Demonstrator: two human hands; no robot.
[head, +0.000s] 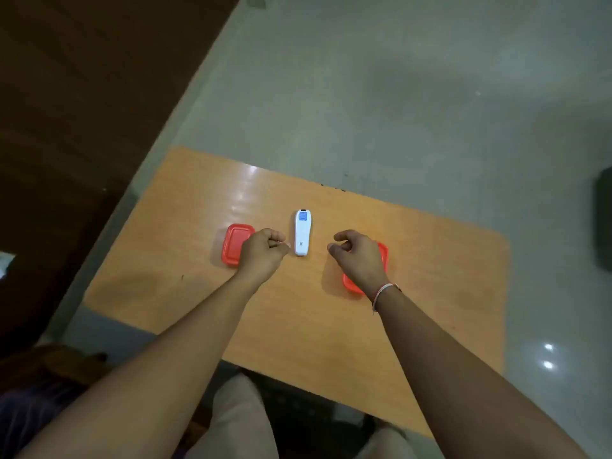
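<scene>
A white handheld device [302, 232] with a blue label at its far end lies lengthwise in the middle of the orange wooden table [298, 323]. My left hand [263, 251] hovers just left of it with fingers curled into a fist, holding nothing, and covers the right edge of a flat red lid [233, 245]. Over a red container [350, 282] to the right of the device is my right hand [356, 256], fingers loosely curled and empty. It hides most of the container. A thread band circles my right wrist.
The table is small, with grey tiled floor beyond its far and right edges. A dark wooden wall or cabinet [82, 111] runs along the left. A dark object [602, 220] sits on the floor at the far right. My knees show below the near edge.
</scene>
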